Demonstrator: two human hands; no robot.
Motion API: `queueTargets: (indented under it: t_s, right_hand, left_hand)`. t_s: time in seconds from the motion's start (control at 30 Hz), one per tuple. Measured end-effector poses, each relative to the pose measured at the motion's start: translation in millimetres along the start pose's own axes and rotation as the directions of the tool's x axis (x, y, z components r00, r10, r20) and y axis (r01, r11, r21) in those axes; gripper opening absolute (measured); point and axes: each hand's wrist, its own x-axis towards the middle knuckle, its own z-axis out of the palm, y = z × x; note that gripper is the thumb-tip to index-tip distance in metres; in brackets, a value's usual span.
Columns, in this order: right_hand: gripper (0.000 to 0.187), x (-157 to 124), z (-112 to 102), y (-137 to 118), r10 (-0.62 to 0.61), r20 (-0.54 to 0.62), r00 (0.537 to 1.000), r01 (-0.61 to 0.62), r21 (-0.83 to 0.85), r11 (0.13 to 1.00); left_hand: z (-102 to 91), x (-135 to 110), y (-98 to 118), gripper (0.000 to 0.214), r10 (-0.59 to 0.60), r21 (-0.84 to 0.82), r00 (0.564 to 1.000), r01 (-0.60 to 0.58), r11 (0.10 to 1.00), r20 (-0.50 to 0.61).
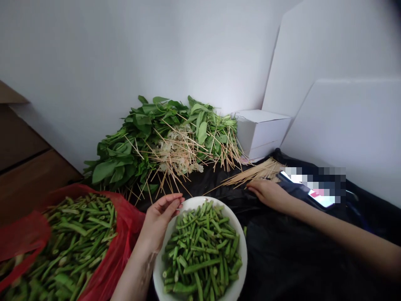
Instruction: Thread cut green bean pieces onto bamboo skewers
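My left hand [164, 217] is at the upper left rim of a white bowl [242, 255], thumb and fingers pinched together; anything between the fingertips is too small to make out. Short cut green stems [203, 251], like pieces of green beans, fill the bowl. To the right, my right hand [269, 194] reaches to the near side of a pile of thin bamboo skewers [261, 171]. Its fingers are closed at the skewers, and one skewer appears to run leftward from the fingertips. The grip itself is partly hidden.
A red plastic bag [125, 221] of cut stems stands at left. Skewered leafy greens [144, 125] and pale skewered pieces [180, 146] lie heaped by the wall. A white box [263, 131] sits behind the skewers, a lit phone [322, 198] at right. Black sheeting [282, 251] covers the surface.
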Motion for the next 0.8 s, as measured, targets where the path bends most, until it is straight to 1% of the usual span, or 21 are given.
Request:
queueTargets:
  t_s: [0.07,0.17,0.23,0.33,0.43,0.53,0.6,0.63,0.7,0.73,0.77,0.8]
  right_hand:
    - [0.029,23.2,-1.4,5.0,-0.003,-0.009,1.0,0.002,-0.055,0.998]
    - [0.026,53.1,3.3,7.4,-0.051,0.0,0.999,0.05,-0.123,0.991]
    - [0.022,65.5,8.7,6.0,-0.091,0.011,0.996,0.092,-0.16,0.983]
    - [0.019,73.7,13.7,3.0,-0.14,-0.003,0.99,0.137,-0.203,0.97]
    - [0.018,72.1,11.4,1.5,-0.174,-0.05,0.984,0.157,-0.235,0.959]
    - [0.017,62.6,3.5,0.9,-0.194,-0.103,0.976,0.162,-0.259,0.952]
    - [0.018,53.4,-3.0,-1.1,-0.202,-0.137,0.97,0.159,-0.272,0.949]
    - [0.019,48.7,-6.4,-3.3,-0.204,-0.151,0.967,0.157,-0.278,0.948]
    - [0.022,40.6,-13.5,-11.1,-0.219,-0.192,0.957,0.157,-0.292,0.944]
    - [0.023,37.7,-17.1,-17.0,-0.237,-0.223,0.945,0.165,-0.299,0.94]
    - [0.024,35.9,-20.9,-24.3,-0.27,-0.274,0.923,0.182,-0.308,0.934]
    - [0.026,35.1,-24.7,-32.7,-0.313,-0.332,0.89,0.208,-0.314,0.926]
  left_hand:
    - [0.2,-0.1,-0.2,0.033,-0.002,0.011,1.0,0.002,1.0,0.002]
    - [1.4,-0.8,0.5,0.032,-0.005,0.021,1.0,0.005,1.0,0.006]
    - [2.0,-1.4,0.9,0.032,-0.009,0.021,1.0,0.009,1.0,0.006]
    - [1.7,-2.0,0.9,0.032,0.002,0.021,1.0,-0.002,1.0,0.007]
    - [1.4,-2.7,1.4,0.031,0.004,0.027,1.0,-0.004,1.0,0.015]
    - [3.0,-4.8,4.3,0.029,0.003,0.038,1.0,-0.003,0.999,0.022]
    - [5.5,-7.3,7.0,0.028,0.022,0.095,0.999,-0.026,0.995,0.047]
    - [6.9,-8.7,8.0,0.026,0.035,0.151,0.996,-0.047,0.988,0.078]
    - [9.9,-11.5,8.8,0.021,0.069,0.304,0.983,-0.119,0.945,0.171]
    - [11.2,-12.7,8.6,0.017,0.088,0.388,0.972,-0.17,0.906,0.218]
    - [12.2,-13.7,8.0,0.014,0.114,0.467,0.96,-0.227,0.855,0.257]
    - [12.6,-14.4,7.3,0.013,0.147,0.536,0.947,-0.285,0.795,0.285]
